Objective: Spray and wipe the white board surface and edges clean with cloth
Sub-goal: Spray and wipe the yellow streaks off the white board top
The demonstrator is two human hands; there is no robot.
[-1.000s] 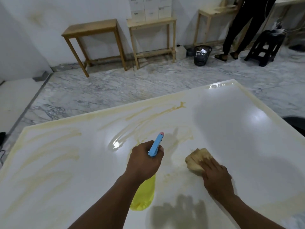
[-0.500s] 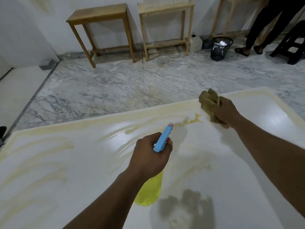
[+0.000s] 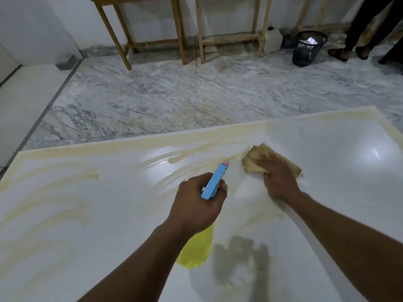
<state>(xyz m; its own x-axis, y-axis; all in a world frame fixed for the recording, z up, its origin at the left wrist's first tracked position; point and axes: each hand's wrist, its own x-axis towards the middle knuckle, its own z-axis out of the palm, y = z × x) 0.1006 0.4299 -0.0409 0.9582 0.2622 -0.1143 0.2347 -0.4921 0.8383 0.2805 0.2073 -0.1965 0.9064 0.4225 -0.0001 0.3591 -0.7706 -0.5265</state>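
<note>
The left hand point(image 3: 196, 204) hides the neck and trigger of the bottle point(image 3: 196, 251). The board point(image 3: 327, 171) runs off three edges; a bystander point(image 3: 366, 22) shows only legs.

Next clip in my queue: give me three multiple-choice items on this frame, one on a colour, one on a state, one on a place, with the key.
1. What colour is the trigger head of the spray bottle?
A) red
B) light blue
C) black

2. The left hand is:
A) flat on the white board
B) hanging empty
C) holding the spray bottle

3. Where is the cloth?
A) on the white board under the right hand
B) draped over the spray bottle
C) bunched in the left hand

Key:
1 B: the head is light blue with a pink tip, above a yellow body.
2 C: the fingers curl round the bottle just under the head.
3 A: the right hand's straight fingers press the cloth onto the board near the far edge.
</note>
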